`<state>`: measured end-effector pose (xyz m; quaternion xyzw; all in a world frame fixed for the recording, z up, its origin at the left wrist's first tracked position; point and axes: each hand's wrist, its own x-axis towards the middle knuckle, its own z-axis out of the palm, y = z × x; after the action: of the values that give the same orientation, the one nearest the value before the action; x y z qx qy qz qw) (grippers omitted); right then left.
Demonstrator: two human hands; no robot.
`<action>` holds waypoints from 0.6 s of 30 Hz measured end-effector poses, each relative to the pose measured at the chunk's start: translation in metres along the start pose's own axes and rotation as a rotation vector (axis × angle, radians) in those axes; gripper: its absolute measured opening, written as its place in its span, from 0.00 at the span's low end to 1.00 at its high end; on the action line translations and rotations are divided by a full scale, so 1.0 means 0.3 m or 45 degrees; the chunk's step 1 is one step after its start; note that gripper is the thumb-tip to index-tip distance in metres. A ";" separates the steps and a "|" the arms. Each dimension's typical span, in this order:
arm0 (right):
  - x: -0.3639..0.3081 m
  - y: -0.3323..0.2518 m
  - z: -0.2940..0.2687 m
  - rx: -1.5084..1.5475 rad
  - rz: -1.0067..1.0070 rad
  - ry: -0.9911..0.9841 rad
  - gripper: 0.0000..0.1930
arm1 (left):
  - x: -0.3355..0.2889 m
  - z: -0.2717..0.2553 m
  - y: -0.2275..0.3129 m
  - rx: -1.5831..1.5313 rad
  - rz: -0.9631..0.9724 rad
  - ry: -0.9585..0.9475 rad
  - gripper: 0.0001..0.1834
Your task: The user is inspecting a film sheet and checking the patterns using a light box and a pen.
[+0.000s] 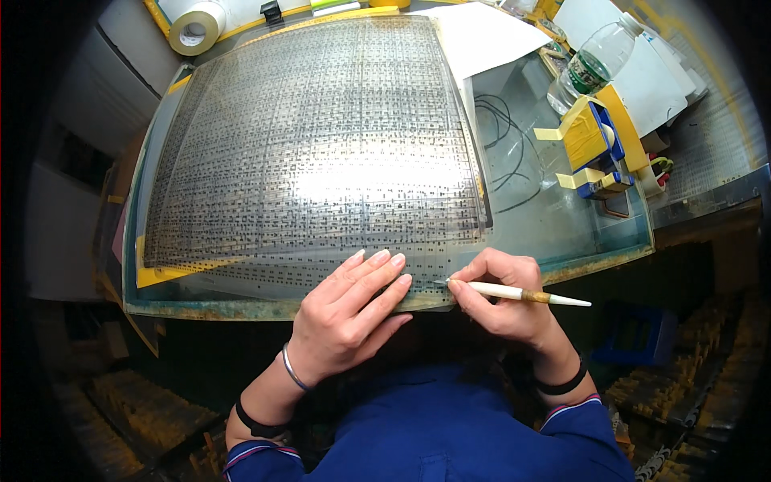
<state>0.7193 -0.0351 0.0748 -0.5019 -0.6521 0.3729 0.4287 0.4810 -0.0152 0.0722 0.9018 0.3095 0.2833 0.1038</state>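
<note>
A large translucent film sheet covered with rows of small dark marks lies on the glass-topped table. My left hand rests with its fingers stretched out on the sheet's near edge. In my right hand is a slim craft knife with a white and tan handle, pinched between thumb and fingers. The knife's thin metal tip points left and meets the sheet near its lower right corner, just beside the left fingertips. A bright glare hides some of the marks in the middle of the sheet.
At the right stands a blue tape dispenser with yellow tape, near a clear plastic bottle. Thin dark cable loops beside the sheet. A tape roll sits at the far left, white paper at the back. The table edge runs close in front.
</note>
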 end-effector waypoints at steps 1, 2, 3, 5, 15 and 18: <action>0.000 0.001 -0.006 -0.030 -0.030 -0.022 0.05 | -0.001 0.001 0.000 -0.001 -0.001 0.000 0.25; 0.000 0.001 -0.010 -0.061 -0.059 -0.044 0.05 | -0.001 0.001 -0.001 -0.002 -0.002 0.000 0.25; -0.001 0.001 -0.008 -0.006 0.000 -0.034 0.05 | -0.001 0.001 0.001 -0.006 -0.006 0.000 0.25; -0.002 -0.001 -0.001 0.107 0.117 -0.011 0.05 | 0.001 -0.002 0.004 -0.010 -0.014 -0.003 0.25; 0.000 -0.004 0.011 0.029 0.028 0.056 0.05 | 0.004 -0.002 0.004 -0.006 -0.005 -0.011 0.24; 0.006 -0.014 -0.019 0.055 0.041 -0.160 0.05 | 0.001 -0.007 0.003 0.010 0.000 -0.010 0.23</action>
<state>0.7230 -0.0339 0.0810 -0.4785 -0.6615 0.4244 0.3917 0.4804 -0.0157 0.0743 0.9033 0.3102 0.2786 0.1013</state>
